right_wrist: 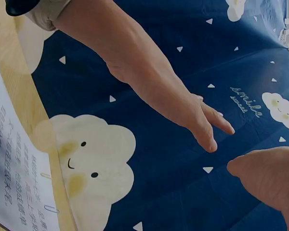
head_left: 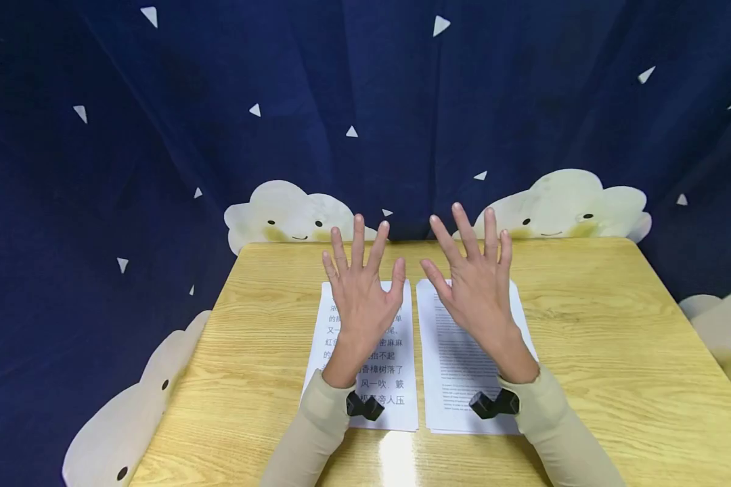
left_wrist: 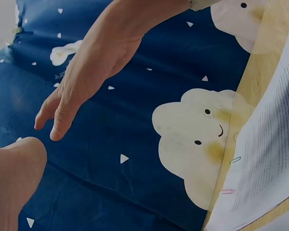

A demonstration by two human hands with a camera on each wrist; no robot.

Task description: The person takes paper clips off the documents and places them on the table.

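Both hands are held up over the table with fingers spread, and neither holds anything. In the head view my left hand [head_left: 362, 294] overlaps the left paper stack [head_left: 386, 412], printed with large Chinese characters. My right hand [head_left: 478, 291] overlaps the right paper stack [head_left: 457, 365], covered in small lines of text. A green paper clip [left_wrist: 235, 160] and a pink paper clip [left_wrist: 227, 191] sit at the right stack's edge in the left wrist view. Two paper clips, one here [right_wrist: 51, 209], show on the left stack in the right wrist view.
The stacks lie side by side on a wooden table [head_left: 591, 365], a narrow gap between them. Around the table hangs a dark blue curtain [head_left: 390, 74] with white triangles and smiling clouds. A black wrist device [head_left: 365, 404] is on the left sleeve, another [head_left: 493, 404] on the right.
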